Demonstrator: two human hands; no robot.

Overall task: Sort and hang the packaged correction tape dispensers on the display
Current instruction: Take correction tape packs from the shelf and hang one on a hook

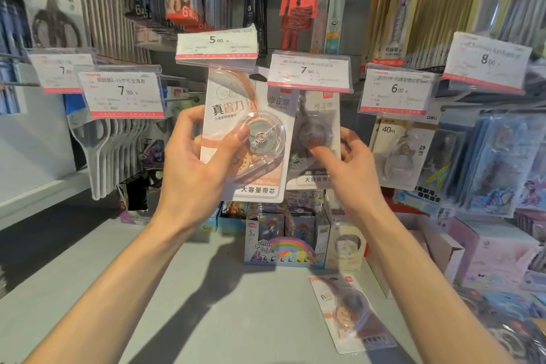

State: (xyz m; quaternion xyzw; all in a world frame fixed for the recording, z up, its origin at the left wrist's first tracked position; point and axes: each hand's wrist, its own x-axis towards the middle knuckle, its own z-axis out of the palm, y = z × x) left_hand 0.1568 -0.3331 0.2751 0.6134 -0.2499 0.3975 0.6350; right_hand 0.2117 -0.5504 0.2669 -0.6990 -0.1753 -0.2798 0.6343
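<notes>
Fingers [239, 134] of the left hand [195, 168] gripped the orange pack [254, 127]; the right hand [351, 162] pinched the grey pack [317, 127]. Each hang-hole should be aligned squarely with its hook.

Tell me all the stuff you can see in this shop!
orange correction tape pack: one, white and orange, held up at centre
grey correction tape pack: one, grey, just right of it
pack on the shelf: one, orange and clear, lying flat lower right
price tags: several, white with red edge, on the hooks
pony boxes: a cluster, colourful, at the back
left hand: grips the orange pack
right hand: holds the grey pack
</notes>
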